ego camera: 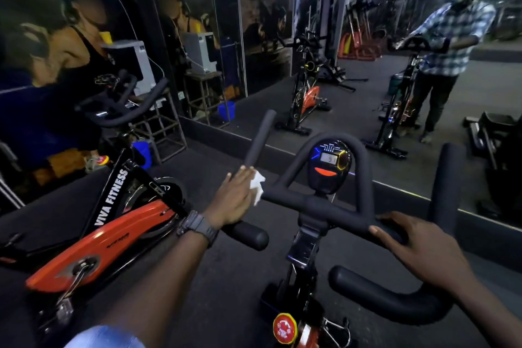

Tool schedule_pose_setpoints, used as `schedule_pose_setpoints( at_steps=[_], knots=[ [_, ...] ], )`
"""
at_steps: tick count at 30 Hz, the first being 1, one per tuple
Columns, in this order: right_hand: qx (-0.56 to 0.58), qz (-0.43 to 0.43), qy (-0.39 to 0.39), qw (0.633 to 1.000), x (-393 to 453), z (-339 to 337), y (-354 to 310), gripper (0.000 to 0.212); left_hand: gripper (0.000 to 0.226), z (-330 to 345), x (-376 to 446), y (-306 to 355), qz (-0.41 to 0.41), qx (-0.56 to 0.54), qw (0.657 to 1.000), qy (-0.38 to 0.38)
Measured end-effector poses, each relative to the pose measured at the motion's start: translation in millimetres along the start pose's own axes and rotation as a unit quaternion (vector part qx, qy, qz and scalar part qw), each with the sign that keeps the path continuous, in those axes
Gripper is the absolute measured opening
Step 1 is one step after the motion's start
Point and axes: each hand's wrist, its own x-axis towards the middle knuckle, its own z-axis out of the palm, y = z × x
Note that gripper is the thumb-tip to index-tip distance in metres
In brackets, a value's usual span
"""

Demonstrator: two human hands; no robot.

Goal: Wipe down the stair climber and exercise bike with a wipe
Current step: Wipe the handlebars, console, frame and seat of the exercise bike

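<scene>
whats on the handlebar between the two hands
In the head view, the console inside the handlebar loop sits between the left hand with wipe and right hand.

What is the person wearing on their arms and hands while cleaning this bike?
Both hands are bare, with no gloves. The left hand has a chunky dark digital wristwatch strapped at the wrist, and a light blue sleeve shows near the bottom edge. The right hand and its forearm show no watch, jewellery or sleeve.
</scene>
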Motion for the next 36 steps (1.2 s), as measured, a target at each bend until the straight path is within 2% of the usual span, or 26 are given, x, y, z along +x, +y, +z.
schedule_pose_setpoints(
  at_steps=[2, 3, 5, 8, 9, 12, 17, 19, 20, 22, 24, 25, 29, 31, 34, 36],
  knots=[
    [0.052, -0.012, 0.057, 0.997, 12, 1, -9, 0.057, 0.077, 2, -1, 13, 0.077, 0.007, 0.997, -0.027],
    [0.049, -0.041, 0.091, 0.994, 19, 3, -18, 0.05, 0.073, -2, 2, 19, 0.096, 0.009, 0.995, -0.033],
    [-0.011, -0.152, 0.129, 0.98, 34, 10, -45, 0.033, 0.067, -5, 13, 18, 0.117, 0.028, 0.992, -0.037],
    [-0.089, -0.324, 0.086, 0.938, 50, 30, -86, 0.032, 0.043, -14, 24, 3, 0.079, 0.063, 0.995, -0.022],
    [-0.116, -0.37, 0.07, 0.919, 53, 39, -96, 0.032, 0.042, -16, 24, 1, 0.058, 0.062, 0.996, -0.008],
    [-0.151, -0.44, 0.028, 0.885, 61, 61, -117, 0.032, 0.04, -6, 20, 8, 0.002, 0.004, 0.999, 0.04],
    [-0.159, -0.387, -0.009, 0.908, 81, 68, -141, 0.047, 0.039, 5, 11, 35, 0.03, -0.013, 0.999, 0.011],
    [-0.155, -0.341, -0.015, 0.927, 85, 66, -148, 0.046, 0.039, 1, 4, 34, 0.033, -0.026, 0.998, 0.039],
    [-0.156, -0.328, -0.018, 0.932, 85, 66, -150, 0.046, 0.038, 0, 2, 30, 0.018, -0.022, 0.998, 0.062],
    [-0.166, -0.328, -0.017, 0.93, 83, 68, -150, 0.042, 0.042, -6, 0, 22, -0.071, -0.01, 0.993, 0.093],
    [-0.169, -0.327, -0.008, 0.93, 81, 70, -148, 0.042, 0.05, -9, -1, 19, -0.162, -0.011, 0.983, 0.085],
    [-0.166, -0.325, -0.004, 0.931, 80, 71, -148, 0.043, 0.052, -7, -1, 19, -0.171, -0.011, 0.982, 0.077],
    [-0.173, -0.321, 0.006, 0.931, 80, 72, -150, 0.045, 0.052, 4, -5, 29, -0.082, 0.018, 0.996, 0.019],
    [-0.175, -0.314, -0.006, 0.933, 79, 69, -151, 0.046, 0.052, 3, -4, 26, -0.066, 0.019, 0.998, 0.002],
    [-0.184, -0.304, -0.019, 0.935, 79, 67, -152, 0.051, 0.05, -9, 9, 11, -0.131, -0.048, 0.988, 0.059],
    [-0.185, -0.3, -0.029, 0.936, 79, 67, -152, 0.054, 0.049, -12, 18, 1, -0.196, -0.123, 0.968, 0.098]
  ],
)
